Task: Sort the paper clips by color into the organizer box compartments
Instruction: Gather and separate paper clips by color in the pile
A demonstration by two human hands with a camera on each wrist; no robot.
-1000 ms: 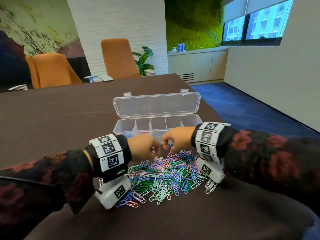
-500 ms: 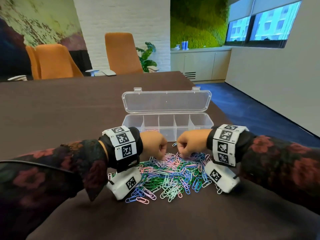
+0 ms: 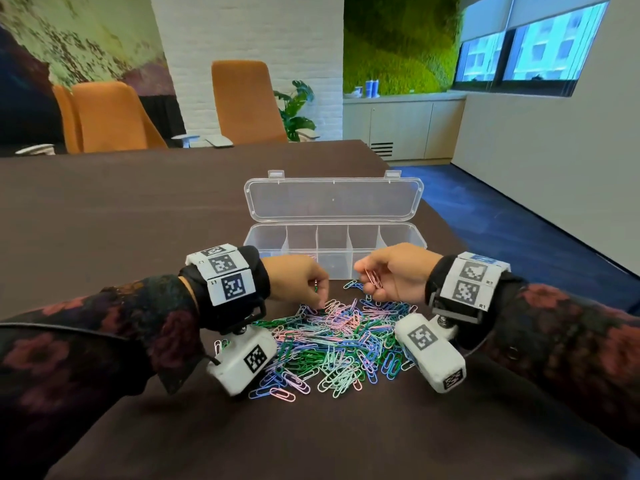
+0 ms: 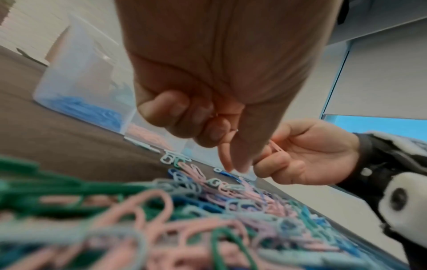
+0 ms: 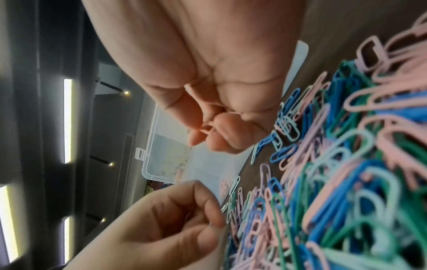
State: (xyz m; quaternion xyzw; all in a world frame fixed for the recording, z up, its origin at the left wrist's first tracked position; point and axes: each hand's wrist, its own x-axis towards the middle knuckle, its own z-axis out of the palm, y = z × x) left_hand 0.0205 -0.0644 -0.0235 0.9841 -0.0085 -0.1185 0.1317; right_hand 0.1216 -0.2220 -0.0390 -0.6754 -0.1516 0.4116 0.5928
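1. Dark brown table fills a meeting room, with orange chairs at its far edge and a green moss wall beyond.
2. Right hand hovers over the far right of the heap, palm turned inward, thumb and fingers pinching a few pink clips clear of the table.
3. Left hand reaches down with curled fingers, its fingertips at the far edge of the heap; something green shows at the thumb, but whether a clip is actually gripped cannot be told.
4. Mixed paper clips, pink, blue, green and pale mint, lie in a loose heap between the two wrists.
5. Just beyond the hands stands the clear organizer box, lid open and leaning back; the left wrist view shows blue clips in its end compartment and pink ones in the next.
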